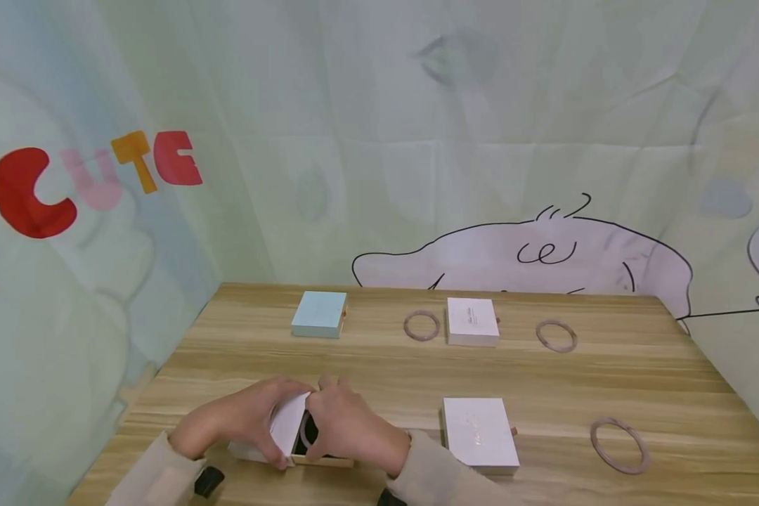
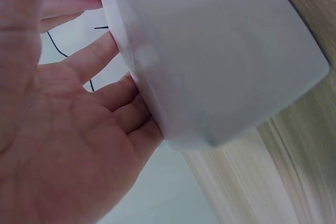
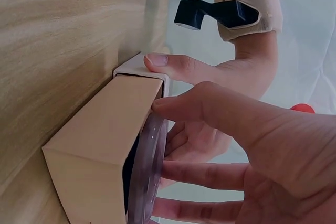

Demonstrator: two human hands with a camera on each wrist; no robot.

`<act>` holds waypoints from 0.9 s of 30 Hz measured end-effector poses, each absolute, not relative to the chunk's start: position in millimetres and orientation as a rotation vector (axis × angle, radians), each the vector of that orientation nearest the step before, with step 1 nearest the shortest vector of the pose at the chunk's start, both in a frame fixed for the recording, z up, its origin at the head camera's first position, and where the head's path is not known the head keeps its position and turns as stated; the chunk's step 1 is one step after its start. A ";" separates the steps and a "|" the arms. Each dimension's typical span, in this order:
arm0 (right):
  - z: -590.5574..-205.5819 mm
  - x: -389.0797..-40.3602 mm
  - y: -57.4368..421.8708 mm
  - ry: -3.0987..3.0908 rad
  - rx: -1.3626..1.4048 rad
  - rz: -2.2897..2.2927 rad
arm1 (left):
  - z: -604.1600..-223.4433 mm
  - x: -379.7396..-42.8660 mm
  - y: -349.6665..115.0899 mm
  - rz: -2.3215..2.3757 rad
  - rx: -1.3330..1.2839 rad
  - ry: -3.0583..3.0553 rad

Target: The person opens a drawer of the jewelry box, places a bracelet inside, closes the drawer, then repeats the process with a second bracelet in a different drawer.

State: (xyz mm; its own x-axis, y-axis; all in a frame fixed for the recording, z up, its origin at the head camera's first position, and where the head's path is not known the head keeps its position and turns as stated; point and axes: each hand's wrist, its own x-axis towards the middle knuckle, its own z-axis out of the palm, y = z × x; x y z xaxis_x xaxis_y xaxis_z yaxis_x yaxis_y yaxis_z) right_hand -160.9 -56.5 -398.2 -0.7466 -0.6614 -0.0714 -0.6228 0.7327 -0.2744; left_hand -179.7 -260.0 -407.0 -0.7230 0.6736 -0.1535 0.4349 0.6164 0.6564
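Observation:
A white slide-out box (image 1: 287, 424) stands near the table's front left, its tan drawer (image 3: 94, 135) pulled partway out to the right. My left hand (image 1: 247, 419) grips the white sleeve; in the left wrist view its fingertips lie along one side of the box (image 2: 215, 56). A translucent greyish-purple bangle (image 3: 147, 169) sits tilted at the mouth of the dark-lined drawer. My right hand (image 1: 349, 424) holds this bangle, with the thumb at its upper edge and the fingers against its outward face. Part of the bangle is hidden inside the drawer.
A light-blue box (image 1: 319, 313) stands at the back left. Two more white boxes (image 1: 471, 322), one behind and one nearer (image 1: 477, 434), are to the right. Three similar bangles (image 1: 422, 325) lie on the wooden table (image 1: 379, 365). A printed curtain (image 1: 329, 190) hangs behind.

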 end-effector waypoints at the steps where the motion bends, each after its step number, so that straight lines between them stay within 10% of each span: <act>1: -398.0 -160.8 -56.7 2.772 -1.033 -0.348 | -407.0 -180.0 -259.8 0.848 0.886 2.457; 27: -400.0 -151.6 -67.7 2.873 -0.843 -0.269 | -411.3 -179.4 -262.5 0.822 0.926 2.500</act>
State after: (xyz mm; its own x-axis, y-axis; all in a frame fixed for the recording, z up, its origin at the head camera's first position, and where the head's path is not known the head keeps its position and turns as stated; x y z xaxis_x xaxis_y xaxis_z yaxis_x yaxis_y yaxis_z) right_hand -151.6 -67.7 -400.0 -0.8341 -0.5459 -0.0794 -0.5217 0.8274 -0.2081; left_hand -179.4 -262.5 -411.3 -0.7252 0.6781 -0.1196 0.4748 0.6182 0.6264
